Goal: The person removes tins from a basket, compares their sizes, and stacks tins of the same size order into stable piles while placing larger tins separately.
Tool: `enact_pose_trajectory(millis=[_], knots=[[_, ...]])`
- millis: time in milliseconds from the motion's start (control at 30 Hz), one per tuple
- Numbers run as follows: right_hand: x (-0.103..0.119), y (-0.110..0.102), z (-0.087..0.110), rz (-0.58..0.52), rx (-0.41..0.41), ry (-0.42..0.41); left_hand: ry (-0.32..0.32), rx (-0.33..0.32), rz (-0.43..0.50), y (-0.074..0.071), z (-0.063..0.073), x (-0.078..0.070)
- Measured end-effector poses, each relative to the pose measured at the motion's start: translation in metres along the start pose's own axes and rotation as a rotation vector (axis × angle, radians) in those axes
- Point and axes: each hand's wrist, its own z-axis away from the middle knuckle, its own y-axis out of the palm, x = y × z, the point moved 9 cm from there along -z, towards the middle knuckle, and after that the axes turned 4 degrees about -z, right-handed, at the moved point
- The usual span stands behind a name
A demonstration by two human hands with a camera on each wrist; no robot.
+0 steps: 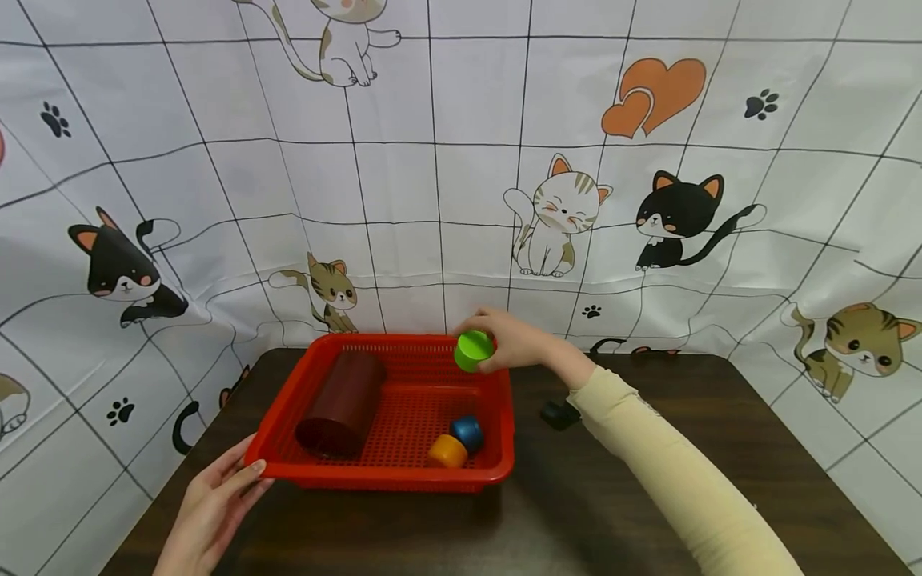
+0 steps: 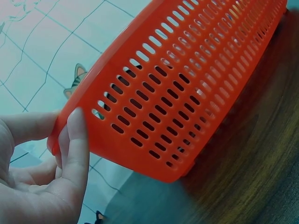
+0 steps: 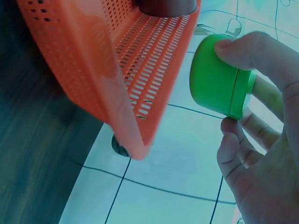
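Observation:
A red slotted plastic basket point(image 1: 403, 478) stands on the dark table. My left hand point(image 1: 216, 500) pinches its near left corner, thumb on the rim; the left wrist view shows the same grip with the rim point(image 2: 105, 70) between thumb and fingers. Over the far right corner of the basket, my right hand point(image 1: 515, 340) holds a small green round container point(image 1: 474, 350) between thumb and fingertips. In the right wrist view the green container point(image 3: 215, 77) has a seam around it. Inside the basket lie a dark brown cylinder point(image 1: 346, 404), a blue round container point(image 1: 468, 433) and an orange one point(image 1: 447, 452).
A small black object point(image 1: 559, 414) sits on the table point(image 1: 648, 480) to the right of the basket, partly behind my right sleeve point(image 1: 663, 456). White sheeting printed with cats point(image 1: 468, 216) hangs behind and beside the table.

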Motion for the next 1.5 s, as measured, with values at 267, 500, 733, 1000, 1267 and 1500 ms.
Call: enact_pose_trajectory(millis=[267, 500, 733, 1000, 1267, 1500], knots=[[-0.016, -0.018, 0.026, -0.085, -0.123, 0.01, 0.005, -0.012, 0.017, 0.0, -0.002, 0.0], [-0.027, -0.031, 0.053, -0.037, -0.258, 0.059, 0.005, -0.001, 0.019, -0.001, -0.002, 0.0], [-0.042, -0.031, 0.077, -0.029, -0.37, 0.148, 0.0, 0.007, 0.018, 0.002, -0.003, -0.001], [-0.051, -0.027, 0.106, 0.001, -0.449, 0.248, -0.016, 0.009, 0.009, 0.002, -0.001, 0.001], [-0.046, -0.019, 0.126, 0.039, -0.446, 0.239, -0.052, -0.009, -0.048, -0.004, 0.002, 0.002], [-0.044, -0.011, 0.14, 0.036, -0.432, 0.236, -0.024, 0.008, -0.032, -0.002, 0.002, -0.001]])
